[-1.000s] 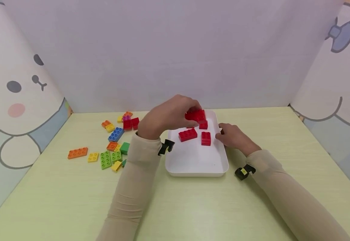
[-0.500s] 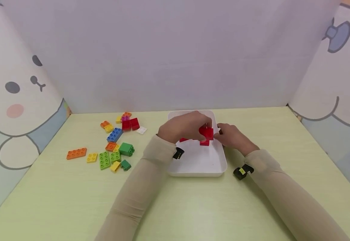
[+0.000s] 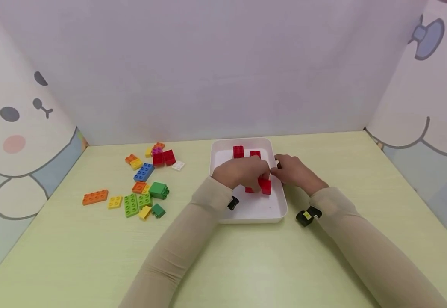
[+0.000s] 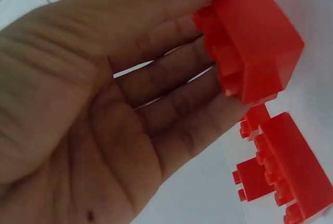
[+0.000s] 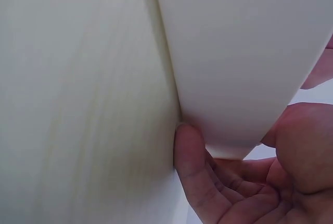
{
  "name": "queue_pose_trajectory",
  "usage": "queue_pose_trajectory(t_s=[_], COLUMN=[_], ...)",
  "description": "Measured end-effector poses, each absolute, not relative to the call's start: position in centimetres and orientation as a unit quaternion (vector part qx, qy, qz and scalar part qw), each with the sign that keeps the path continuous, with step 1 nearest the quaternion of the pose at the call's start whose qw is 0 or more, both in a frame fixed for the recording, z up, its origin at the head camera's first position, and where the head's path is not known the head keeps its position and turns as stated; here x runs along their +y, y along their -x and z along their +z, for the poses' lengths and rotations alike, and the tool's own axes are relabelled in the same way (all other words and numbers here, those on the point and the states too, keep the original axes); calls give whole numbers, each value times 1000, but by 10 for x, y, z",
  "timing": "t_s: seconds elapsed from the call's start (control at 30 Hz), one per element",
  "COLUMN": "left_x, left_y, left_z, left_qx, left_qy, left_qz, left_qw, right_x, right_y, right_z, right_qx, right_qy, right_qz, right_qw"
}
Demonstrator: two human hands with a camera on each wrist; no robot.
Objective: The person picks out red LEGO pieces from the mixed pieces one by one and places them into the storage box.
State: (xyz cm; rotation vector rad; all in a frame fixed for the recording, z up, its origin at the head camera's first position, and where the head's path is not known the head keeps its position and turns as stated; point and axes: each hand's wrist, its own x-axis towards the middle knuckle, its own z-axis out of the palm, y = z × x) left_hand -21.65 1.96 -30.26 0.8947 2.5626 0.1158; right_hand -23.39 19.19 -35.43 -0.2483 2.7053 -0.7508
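Observation:
My left hand [image 3: 242, 171] is low over the white tray [image 3: 271, 210], holding a red building brick [image 3: 265, 186] between thumb and fingertips. In the left wrist view that studded brick [image 4: 265, 41] is gripped at the fingers' ends, with another long red brick [image 4: 296, 164] and smaller ones beyond. Two more red bricks, one at the tray's back left [image 3: 238, 151] and one nearer its back right [image 3: 255, 154], lie inside. My right hand [image 3: 298, 171] pinches the tray's right wall; in the right wrist view the thumb is at the rim and a finger presses low outside.
Left of the tray lie loose bricks: a red pair [image 3: 163, 158], a white one [image 3: 178, 165], a blue one [image 3: 144, 172], a green one [image 3: 159, 190], light green ones [image 3: 131, 205] and an orange one [image 3: 95, 197]. A pale curtain [image 3: 223, 72] hangs behind the table.
My left hand has come down and toward the tray's front with the red brick, uncovering bricks at the back. My right hand stays at the tray's right side.

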Motion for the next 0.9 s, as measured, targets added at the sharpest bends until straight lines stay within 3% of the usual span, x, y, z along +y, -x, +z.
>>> queue_pose_trajectory(t_s=[0.9], left_x=[28], left_y=[214], left_z=[-315], left_qx=[918], left_qy=[-337], left_qz=[28], left_qw=[205], right_x=[193], right_y=[234], right_z=[-354], right_qx=[948], right_qy=[95], right_qz=[-260], right_qw=[154])
